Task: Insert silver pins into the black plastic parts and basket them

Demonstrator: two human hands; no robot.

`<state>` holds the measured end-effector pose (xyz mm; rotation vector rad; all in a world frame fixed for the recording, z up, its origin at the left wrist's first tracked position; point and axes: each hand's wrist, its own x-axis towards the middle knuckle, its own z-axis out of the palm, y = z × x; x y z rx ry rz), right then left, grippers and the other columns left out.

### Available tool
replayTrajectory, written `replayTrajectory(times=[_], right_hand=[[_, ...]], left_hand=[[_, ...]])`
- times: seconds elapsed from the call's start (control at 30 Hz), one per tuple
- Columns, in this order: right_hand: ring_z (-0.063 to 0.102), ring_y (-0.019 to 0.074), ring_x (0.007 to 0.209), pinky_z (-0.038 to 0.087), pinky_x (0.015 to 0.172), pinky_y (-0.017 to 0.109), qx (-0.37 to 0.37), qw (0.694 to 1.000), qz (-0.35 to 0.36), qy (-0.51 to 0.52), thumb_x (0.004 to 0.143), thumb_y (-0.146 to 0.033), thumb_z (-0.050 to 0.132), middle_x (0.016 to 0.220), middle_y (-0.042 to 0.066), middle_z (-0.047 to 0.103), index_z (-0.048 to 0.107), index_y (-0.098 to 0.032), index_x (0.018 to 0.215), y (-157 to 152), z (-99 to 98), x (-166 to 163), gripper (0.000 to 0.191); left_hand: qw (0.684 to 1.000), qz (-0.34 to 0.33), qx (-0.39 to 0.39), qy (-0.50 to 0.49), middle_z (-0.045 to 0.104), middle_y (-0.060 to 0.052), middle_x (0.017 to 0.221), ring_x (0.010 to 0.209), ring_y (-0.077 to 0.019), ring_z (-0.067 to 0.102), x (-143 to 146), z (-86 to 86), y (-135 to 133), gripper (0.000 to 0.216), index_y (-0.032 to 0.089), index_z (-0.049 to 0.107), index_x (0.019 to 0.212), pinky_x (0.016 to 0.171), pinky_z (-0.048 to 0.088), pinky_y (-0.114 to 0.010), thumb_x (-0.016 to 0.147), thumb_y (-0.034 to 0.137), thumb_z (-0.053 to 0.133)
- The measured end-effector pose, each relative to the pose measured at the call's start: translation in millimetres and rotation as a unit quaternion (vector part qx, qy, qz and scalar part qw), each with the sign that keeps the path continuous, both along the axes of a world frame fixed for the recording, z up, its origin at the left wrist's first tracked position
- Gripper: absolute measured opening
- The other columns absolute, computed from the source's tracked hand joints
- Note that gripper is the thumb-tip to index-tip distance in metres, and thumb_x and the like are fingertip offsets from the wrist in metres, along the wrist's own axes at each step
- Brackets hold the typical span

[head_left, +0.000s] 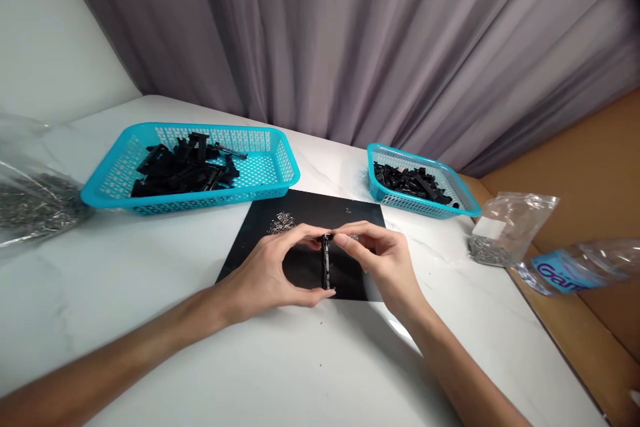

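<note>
My left hand [273,270] spans a narrow black plastic part [327,263], with the thumb at its near end and the fingers at its far end. My right hand [377,253] has its thumb and fingertips pinched together at the far end of that part; whether a small piece sits between them is too small to tell. Below both hands lies a black mat [260,227]. A little pile of small metal pieces [283,222] rests on the mat beyond my left hand.
A large blue basket [215,200] with black plastic parts [187,163] stands back left; a smaller blue basket [425,207] of black pieces is back right. Bags of small metal pieces lie left [40,207] and right [493,250]. A plastic bottle [575,270] lies at the right edge.
</note>
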<state>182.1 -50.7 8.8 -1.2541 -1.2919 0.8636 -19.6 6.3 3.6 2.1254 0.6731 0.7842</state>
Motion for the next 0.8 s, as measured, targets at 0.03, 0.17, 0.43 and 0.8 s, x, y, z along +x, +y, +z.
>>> replayTrajectory(times=[0.03,0.17,0.43,0.8], right_hand=[[0.057,0.0131,0.068,0.04,0.057,0.027,0.006,1.0,0.007,-0.007,0.087,-0.038,0.078,0.093,0.004,0.076,0.08,-0.022,0.088,0.6,-0.1,1.8,0.015],[0.052,0.0112,0.062,0.041,0.054,0.026,0.062,0.992,0.01,-0.11,0.091,-0.034,0.074,0.095,0.004,0.075,0.08,-0.023,0.092,-0.9,1.5,16.5,0.013],[0.069,0.0124,0.083,0.053,0.075,0.024,0.052,0.873,0.288,-0.389,0.097,-0.037,0.068,0.103,-0.001,0.073,0.078,-0.034,0.116,-16.2,15.2,43.8,0.022],[0.066,0.0135,0.078,0.051,0.066,0.025,0.119,0.903,0.194,-0.364,0.105,-0.022,0.053,0.096,0.004,0.071,0.075,-0.023,0.108,-41.6,-19.1,42.6,0.023]], left_hand=[[1.0,-0.003,0.001,-0.001,0.072,-0.003,0.113,0.107,-0.0232,0.069,0.0,0.0,0.0,0.062,0.024,0.061,0.127,0.098,0.057,-0.039,0.071,0.032,0.086],[1.0,0.0,0.006,-0.002,0.072,-0.005,0.114,0.106,-0.024,0.069,-0.9,-2.1,4.4,0.063,0.023,0.061,0.127,0.096,0.059,-0.04,0.071,0.033,0.087],[0.994,0.062,-0.02,-0.086,0.07,-0.009,0.127,0.114,-0.0252,0.069,-6.5,0.7,23.8,0.061,0.02,0.058,0.127,0.108,0.056,-0.043,0.074,0.033,0.086],[0.998,0.039,-0.033,-0.03,0.069,-0.01,0.124,0.113,-0.026,0.068,-2.6,-5.5,14.5,0.067,0.021,0.057,0.132,0.108,0.055,-0.047,0.073,0.035,0.086]])
